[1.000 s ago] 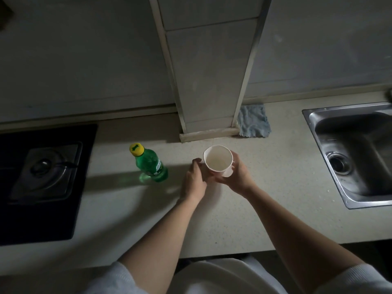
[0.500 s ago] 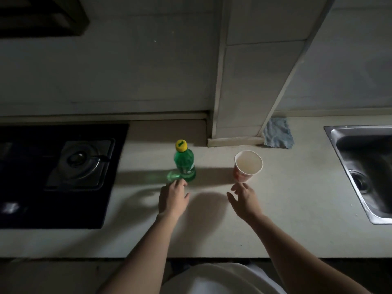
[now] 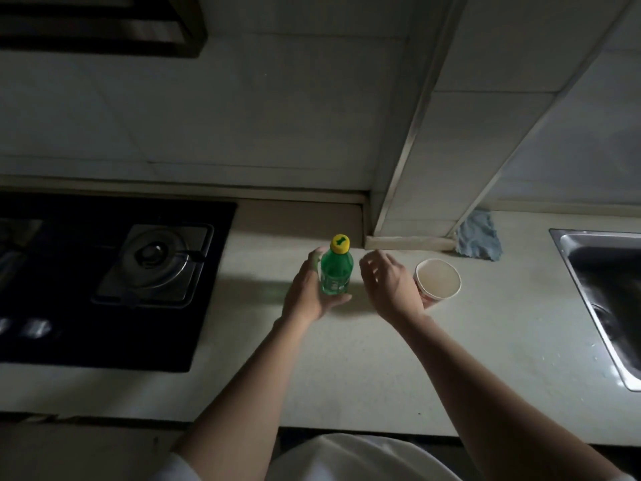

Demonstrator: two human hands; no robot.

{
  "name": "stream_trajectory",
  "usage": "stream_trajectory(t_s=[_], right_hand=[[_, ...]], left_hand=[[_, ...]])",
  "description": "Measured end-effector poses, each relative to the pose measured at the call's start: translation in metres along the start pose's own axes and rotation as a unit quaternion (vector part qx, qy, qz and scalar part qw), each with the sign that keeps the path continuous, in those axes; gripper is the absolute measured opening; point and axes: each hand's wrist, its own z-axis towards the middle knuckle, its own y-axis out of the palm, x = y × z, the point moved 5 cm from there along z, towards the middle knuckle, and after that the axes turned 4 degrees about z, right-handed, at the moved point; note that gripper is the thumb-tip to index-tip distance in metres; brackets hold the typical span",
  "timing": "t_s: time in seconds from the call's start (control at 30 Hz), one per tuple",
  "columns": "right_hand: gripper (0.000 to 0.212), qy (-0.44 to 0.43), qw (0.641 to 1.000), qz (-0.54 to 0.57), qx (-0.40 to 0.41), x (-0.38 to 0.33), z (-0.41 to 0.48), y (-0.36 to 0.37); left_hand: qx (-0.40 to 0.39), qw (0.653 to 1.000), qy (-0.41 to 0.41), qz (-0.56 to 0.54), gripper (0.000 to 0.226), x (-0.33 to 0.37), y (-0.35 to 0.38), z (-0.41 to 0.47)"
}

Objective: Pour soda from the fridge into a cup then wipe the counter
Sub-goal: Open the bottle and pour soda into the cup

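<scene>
Left grip wraps the upright bottle. Right grip, loose and empty, sits between bottle and cup.

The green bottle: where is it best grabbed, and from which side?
Probably round the mid-body of the green bottle, from its left, as the left hand does. It stands upright with straight sides, the cup sits to its right, and the yellow cap is left free for the right hand.
</scene>
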Motion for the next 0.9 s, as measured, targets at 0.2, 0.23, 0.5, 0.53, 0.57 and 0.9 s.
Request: stream_trajectory(t_s=[0.2, 0.23, 0.5, 0.53, 0.57, 0.9], right_hand=[[0.042, -0.045, 0.998, 0.026, 0.022, -0.058, 0.026, -0.023], [0.042, -0.057, 0.998, 0.004, 0.021, -0.061, 0.029, -0.023], [0.056, 0.058, 0.985, -0.161, -0.021, -0.039, 0.033, -0.029], [0.061, 0.071, 0.982, -0.175, -0.024, -0.041, 0.033, -0.031], [0.065, 0.08, 0.98, -0.183, -0.02, -0.043, 0.034, -0.033], [0.06, -0.015, 0.993, -0.097, -0.07, -0.049, 0.034, -0.041]], left_hand=[[0.024, 0.996, -0.033, -0.073, 0.061, 0.017, 0.008, 0.005], [0.028, 0.997, -0.041, -0.066, 0.057, 0.017, 0.008, 0.004], [0.1, 0.995, -0.008, -0.004, 0.047, 0.023, -0.003, -0.026], [0.11, 0.994, 0.002, 0.006, 0.047, 0.027, -0.005, -0.029], [0.116, 0.993, 0.012, 0.007, 0.047, 0.03, -0.006, -0.032], [-0.106, 0.989, -0.023, -0.098, 0.044, 0.039, -0.02, -0.029]])
